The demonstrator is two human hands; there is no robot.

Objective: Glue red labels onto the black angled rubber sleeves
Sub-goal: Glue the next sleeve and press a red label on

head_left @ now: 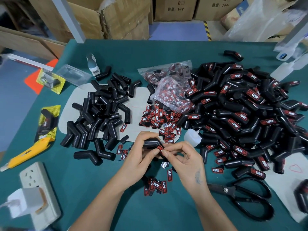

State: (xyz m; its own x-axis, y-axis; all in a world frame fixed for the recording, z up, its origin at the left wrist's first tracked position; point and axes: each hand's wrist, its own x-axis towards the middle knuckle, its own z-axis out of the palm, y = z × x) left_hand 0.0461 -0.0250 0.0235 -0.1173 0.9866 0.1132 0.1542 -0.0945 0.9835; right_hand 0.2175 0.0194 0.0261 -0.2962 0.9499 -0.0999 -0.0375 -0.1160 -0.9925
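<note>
My left hand [143, 153] grips a black angled rubber sleeve [150, 142] just above the green table. My right hand [181, 158] pinches a red label [160, 148] against that sleeve's near end. Plain sleeves [101, 112] lie heaped at the left. Sleeves with labels [241, 114] form a big pile at the right. Loose red labels [160, 120] spread in the middle below a clear bag of labels [170, 87]. More labels [157, 185] lie between my forearms. A small white glue bottle [192, 136] lies beside my right hand.
Black scissors [246, 197] lie at the right front. A yellow utility knife [28, 152] and a white power strip [38, 194] with a plugged-in charger sit at the left. Packaged samples [50, 80], another glue bottle [93, 64] and cardboard boxes [116, 17] stand further back.
</note>
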